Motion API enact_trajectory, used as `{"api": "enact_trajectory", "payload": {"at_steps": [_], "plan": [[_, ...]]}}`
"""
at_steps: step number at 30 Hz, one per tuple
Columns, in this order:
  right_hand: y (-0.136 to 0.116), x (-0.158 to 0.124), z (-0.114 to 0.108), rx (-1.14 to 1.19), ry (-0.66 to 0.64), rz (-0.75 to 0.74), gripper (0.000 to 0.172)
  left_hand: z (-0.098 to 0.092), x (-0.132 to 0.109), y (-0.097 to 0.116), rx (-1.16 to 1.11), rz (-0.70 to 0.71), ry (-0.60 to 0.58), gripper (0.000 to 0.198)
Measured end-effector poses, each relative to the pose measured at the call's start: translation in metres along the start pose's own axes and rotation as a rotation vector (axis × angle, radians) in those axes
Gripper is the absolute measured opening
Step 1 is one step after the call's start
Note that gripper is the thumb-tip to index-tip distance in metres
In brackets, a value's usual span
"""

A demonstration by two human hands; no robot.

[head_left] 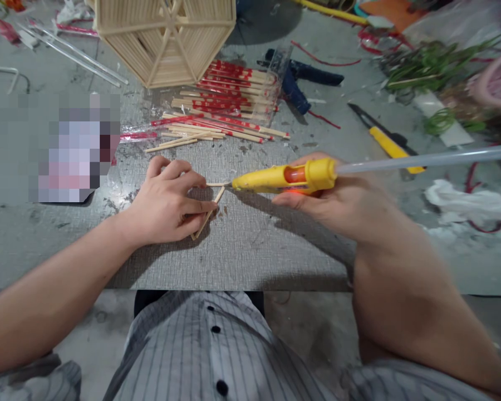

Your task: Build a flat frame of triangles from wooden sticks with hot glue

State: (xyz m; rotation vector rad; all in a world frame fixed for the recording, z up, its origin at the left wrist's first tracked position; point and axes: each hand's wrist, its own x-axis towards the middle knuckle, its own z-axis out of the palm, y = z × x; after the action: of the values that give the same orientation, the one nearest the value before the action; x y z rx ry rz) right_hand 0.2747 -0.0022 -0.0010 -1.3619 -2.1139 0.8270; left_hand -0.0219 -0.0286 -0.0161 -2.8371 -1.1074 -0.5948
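Observation:
My left hand (167,201) presses down on thin wooden sticks (212,207) on the grey table mat, fingers closed over them. My right hand (338,200) grips a yellow hot glue gun (284,177) with a clear glue stick (426,160) trailing out its back to the right. The gun's nozzle touches the spot where two of the sticks meet, just right of my left fingertips.
A pile of chopsticks in red wrappers (225,103) lies beyond my hands. A hexagonal stick-built frame (167,39) stands at the back. A yellow utility knife (386,142), a dark blue glue gun (296,83), green wire (430,67) and scraps lie at the right.

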Motion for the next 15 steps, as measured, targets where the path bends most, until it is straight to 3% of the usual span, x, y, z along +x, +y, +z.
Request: {"api": "enact_trajectory", "payload": {"at_steps": [7,15], "plan": [[0.0000,-0.0009,0.0004,-0.064,-0.008,0.001,0.045,0.0021,0.0000,-0.0011,0.003,0.029,0.050,0.030],[0.0043,0.0002,0.0013,-0.041,-0.001,-0.009,0.044,-0.0005,0.0001,-0.0002,0.005,-0.005,-0.016,0.029]]}}
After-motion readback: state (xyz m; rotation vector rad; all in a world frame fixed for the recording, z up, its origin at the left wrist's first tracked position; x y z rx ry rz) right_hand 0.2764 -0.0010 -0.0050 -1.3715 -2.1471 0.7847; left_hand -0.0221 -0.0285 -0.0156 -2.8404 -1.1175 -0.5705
